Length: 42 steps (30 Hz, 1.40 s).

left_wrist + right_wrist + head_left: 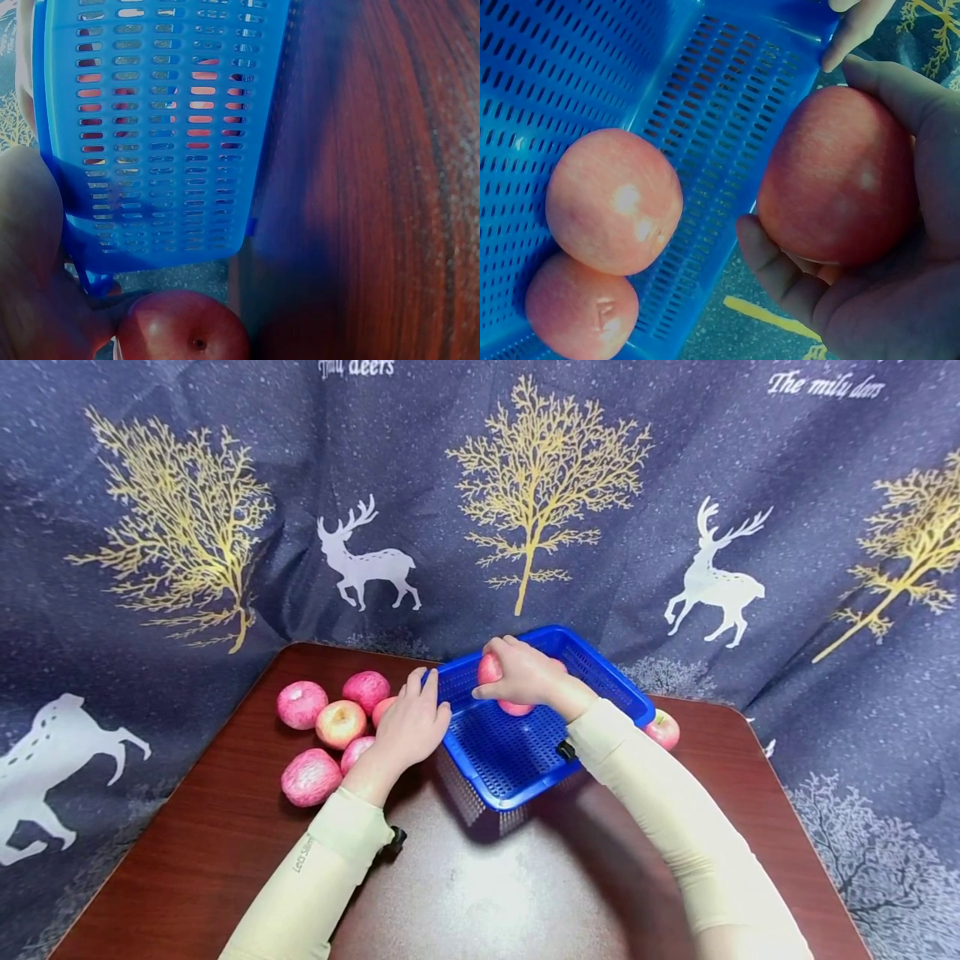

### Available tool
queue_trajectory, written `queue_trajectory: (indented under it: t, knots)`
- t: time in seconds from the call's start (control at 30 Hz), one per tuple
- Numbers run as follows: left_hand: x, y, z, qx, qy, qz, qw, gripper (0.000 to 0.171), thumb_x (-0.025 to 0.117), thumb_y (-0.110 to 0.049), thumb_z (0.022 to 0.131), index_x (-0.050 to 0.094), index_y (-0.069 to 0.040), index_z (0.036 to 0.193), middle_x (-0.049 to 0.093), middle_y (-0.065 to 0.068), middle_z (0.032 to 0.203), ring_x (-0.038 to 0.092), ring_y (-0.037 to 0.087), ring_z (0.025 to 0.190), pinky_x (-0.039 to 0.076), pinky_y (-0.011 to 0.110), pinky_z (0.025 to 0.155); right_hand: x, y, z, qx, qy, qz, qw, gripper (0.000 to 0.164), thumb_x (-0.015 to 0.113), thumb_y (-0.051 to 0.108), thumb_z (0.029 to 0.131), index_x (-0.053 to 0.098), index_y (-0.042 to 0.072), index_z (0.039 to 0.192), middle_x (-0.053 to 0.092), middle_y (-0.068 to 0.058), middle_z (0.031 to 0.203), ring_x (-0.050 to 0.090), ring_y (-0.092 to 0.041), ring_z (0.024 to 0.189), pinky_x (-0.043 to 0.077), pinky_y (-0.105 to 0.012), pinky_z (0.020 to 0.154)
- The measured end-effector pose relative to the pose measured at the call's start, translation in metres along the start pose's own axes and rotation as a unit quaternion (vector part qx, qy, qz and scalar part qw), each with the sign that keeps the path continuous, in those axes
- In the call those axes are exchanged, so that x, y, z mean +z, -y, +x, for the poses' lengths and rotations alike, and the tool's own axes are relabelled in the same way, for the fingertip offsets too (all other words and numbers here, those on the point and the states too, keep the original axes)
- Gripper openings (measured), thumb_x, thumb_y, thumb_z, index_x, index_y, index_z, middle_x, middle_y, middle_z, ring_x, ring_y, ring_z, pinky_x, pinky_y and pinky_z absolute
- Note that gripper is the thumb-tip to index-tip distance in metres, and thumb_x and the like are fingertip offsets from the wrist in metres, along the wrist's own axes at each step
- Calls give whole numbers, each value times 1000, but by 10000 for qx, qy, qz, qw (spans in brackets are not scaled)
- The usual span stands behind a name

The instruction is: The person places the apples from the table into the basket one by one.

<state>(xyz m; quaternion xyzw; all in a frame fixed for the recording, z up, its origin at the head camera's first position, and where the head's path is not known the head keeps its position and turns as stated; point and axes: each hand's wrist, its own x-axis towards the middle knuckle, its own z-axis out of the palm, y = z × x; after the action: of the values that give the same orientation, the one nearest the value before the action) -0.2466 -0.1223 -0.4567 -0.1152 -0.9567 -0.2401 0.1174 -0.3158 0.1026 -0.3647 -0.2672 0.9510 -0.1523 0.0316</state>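
My right hand (521, 670) holds a red apple (840, 176), thumb and fingers curled around its sides, above the far left part of a blue plastic basket (487, 760). Below it, two apples lie together inside the basket, a larger apple (615, 201) and a smaller apple (582, 306) in the right wrist view. At the basket's left corner my left hand (411, 720) grips the rim, with the thumb (28, 214) showing at the edge. Just beyond those fingers sits another apple (184, 328), partly covered by the hand in the head view.
Several apples stand on the brown table (217, 835) left of the basket, including a yellowish apple (341, 724) and a large red apple (311, 777). One apple (663, 730) lies right of the basket. A dark deer-print cloth (450, 468) hangs behind the table.
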Motion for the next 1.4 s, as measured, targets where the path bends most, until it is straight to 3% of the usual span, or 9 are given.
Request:
queue_trajectory:
  t: [0.4, 0.73, 1.0, 1.23, 1.4]
  knots:
    - [1, 0, 1, 24, -8, 62, 10000, 67, 56, -28, 111, 42, 8, 166, 38, 30, 168, 53, 48, 145, 51, 60, 113, 15, 3, 10, -428, 105, -289, 9986, 73, 89, 49, 89, 64, 3, 140, 66, -18, 132, 68, -36, 119, 55, -50, 106]
    - [0, 0, 0, 20, 51, 58, 10000, 68, 55, -29, 111, 41, 8, 166, 38, 31, 168, 54, 47, 145, 51, 60, 114, 32, 0, 14, -762, 432, -287, 9957, 70, 89, 45, 91, 64, 3, 141, 67, -18, 135, 67, -37, 126, 52, -48, 112]
    - [0, 1, 0, 32, 17, 24, 10000, 67, 56, -27, 111, 42, 8, 166, 38, 31, 168, 53, 48, 145, 50, 61, 114, 41, -1, 17, -831, 652, -343, 9938, 69, 91, 45, 88, 66, 6, 139, 68, -14, 133, 67, -32, 124, 52, -45, 111]
    - [1, 1, 1, 32, 45, 42, 10000, 67, 55, -28, 112, 41, 8, 166, 38, 31, 168, 55, 48, 144, 51, 61, 113, 50, -1, 17, -714, 754, -671, 9923, 64, 90, 51, 87, 67, 13, 134, 69, -8, 126, 69, -29, 119, 59, -48, 101]
    - [1, 1, 0, 22, 34, 24, 10000, 67, 55, -28, 112, 41, 8, 166, 38, 31, 168, 55, 48, 144, 51, 61, 113, 55, 0, 17, -857, 791, -680, 9909, 63, 91, 47, 87, 67, 10, 132, 67, -11, 127, 67, -31, 121, 57, -47, 104]
